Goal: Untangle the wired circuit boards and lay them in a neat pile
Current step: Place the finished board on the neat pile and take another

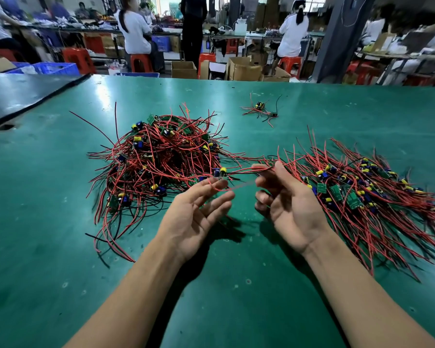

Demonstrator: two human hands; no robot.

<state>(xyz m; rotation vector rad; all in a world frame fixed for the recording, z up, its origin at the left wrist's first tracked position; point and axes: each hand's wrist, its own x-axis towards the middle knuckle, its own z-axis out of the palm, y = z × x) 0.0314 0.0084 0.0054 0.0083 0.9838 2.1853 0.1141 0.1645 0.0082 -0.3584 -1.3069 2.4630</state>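
A tangled heap of wired circuit boards (158, 159), small green boards with red and black leads, lies left of centre on the green table (226, 285). To the right spreads a flatter pile of boards (357, 189) with wires fanned outward. Between the two piles, one board (220, 172) hangs above the table. My left hand (199, 217) is palm up with its fingers under that board and its red wire. My right hand (284, 197), also palm up, pinches the board's red and black leads between thumb and fingers. The leads stretch between both hands.
A small separate clump of boards (260, 110) lies farther back on the table. A dark mat (18, 94) covers the far left corner. Beyond the table edge are seated people, red stools, blue crates and cardboard boxes (244, 69).
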